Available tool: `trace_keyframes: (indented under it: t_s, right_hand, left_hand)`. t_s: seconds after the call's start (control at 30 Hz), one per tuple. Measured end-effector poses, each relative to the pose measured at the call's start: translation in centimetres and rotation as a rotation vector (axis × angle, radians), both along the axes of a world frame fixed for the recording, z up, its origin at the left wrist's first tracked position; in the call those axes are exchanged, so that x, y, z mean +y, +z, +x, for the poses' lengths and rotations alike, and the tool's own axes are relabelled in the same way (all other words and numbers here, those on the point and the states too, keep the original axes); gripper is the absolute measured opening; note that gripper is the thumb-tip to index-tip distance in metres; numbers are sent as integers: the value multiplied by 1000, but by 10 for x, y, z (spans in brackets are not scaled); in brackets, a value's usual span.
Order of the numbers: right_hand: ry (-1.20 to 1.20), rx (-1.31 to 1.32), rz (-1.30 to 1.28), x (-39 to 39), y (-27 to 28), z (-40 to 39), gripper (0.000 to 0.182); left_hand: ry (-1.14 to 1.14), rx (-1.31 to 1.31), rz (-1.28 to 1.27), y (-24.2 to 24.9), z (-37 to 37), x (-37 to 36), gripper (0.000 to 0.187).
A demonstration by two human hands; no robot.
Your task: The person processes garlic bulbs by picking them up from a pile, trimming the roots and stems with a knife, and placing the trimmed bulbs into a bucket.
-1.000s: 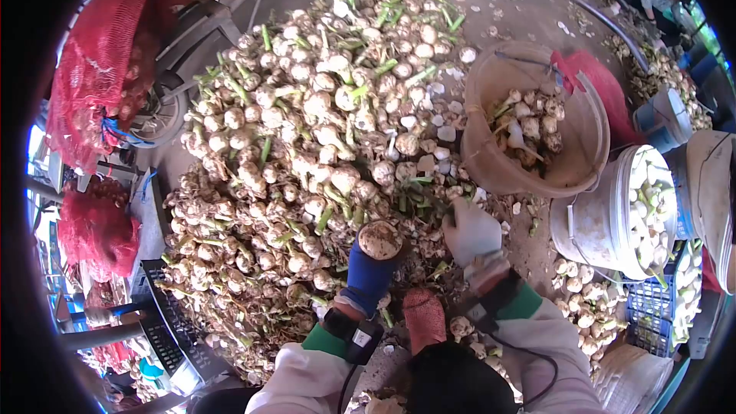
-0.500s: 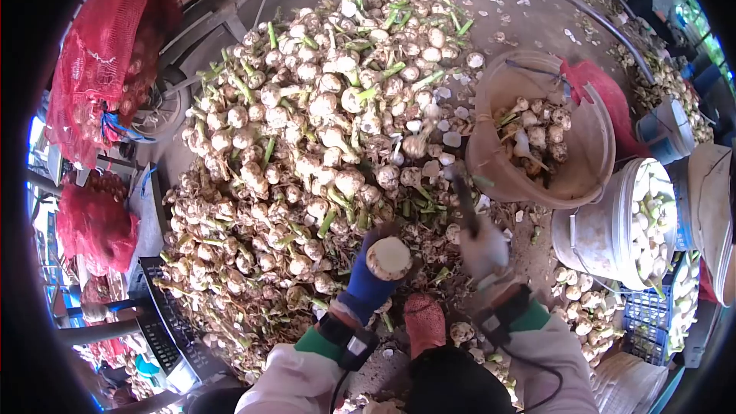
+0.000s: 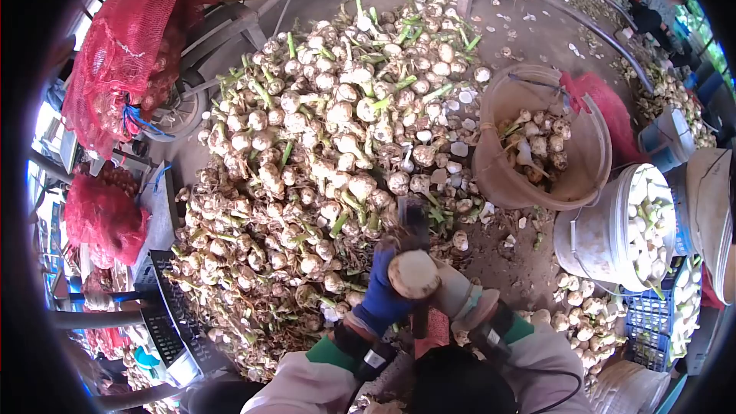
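My left hand (image 3: 374,295), in a blue glove with darker fingertips, is closed around a round piece with a pale flat face and a brownish rim (image 3: 415,274), possibly a large garlic bulb. Close against its right side is my right hand (image 3: 458,293), in a pale glove with the fingers curled. A dark, broad-bladed knife (image 3: 414,221) shows just beyond the round piece; its grip is mostly hidden by the hands. Beyond both hands spreads a large heap of garlic bulbs (image 3: 307,176) with roots and green stalks.
A broken-rimmed tub (image 3: 491,172) holds several bulbs at right. Beside it stands a white bucket (image 3: 586,249) of trimmed garlic, near a blue crate (image 3: 648,322). Red mesh sacks (image 3: 115,54) stand at left by a wheel. Other people (image 3: 659,4) are far right.
My right hand has swung left and toward me with the knife, from beside the tub to the round piece. My left hand still grips that piece. The whole view has shifted slightly.
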State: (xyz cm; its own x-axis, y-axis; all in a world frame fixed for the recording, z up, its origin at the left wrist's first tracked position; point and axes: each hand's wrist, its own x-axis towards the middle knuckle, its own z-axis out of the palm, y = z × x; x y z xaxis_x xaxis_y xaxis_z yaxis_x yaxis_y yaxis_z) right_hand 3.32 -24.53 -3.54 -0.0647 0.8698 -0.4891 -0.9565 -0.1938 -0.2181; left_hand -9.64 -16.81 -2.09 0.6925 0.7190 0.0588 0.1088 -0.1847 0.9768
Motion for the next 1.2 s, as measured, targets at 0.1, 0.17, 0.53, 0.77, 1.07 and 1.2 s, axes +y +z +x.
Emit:
trace_keyframes:
  t_s: [0.1, 0.17, 0.53, 0.77, 1.07, 1.2]
  right_hand:
    - [68, 8, 149, -5, 2, 17, 40]
    - [27, -56, 68, -5, 0, 27, 37]
    - [-440, -2177, 34, 26, 148, 47, 15]
    - [198, -1854, -348, -54, -3, 49, 13]
    - [-42, -1759, -433, -38, 39, 72, 18]
    - [48, -1549, -308, -22, -2, 47, 25]
  left_hand:
    - [-84, 100, 438, 16, 0, -3, 97]
    - [-2, -62, 485, 37, 6, -4, 105]
    - [204, -371, -549, 69, 41, 16, 39]
    - [354, -456, -742, 40, 25, 9, 41]
    - [415, 773, 938, -70, -27, 147, 52]
    - [185, 853, 325, -71, -48, 134, 52]
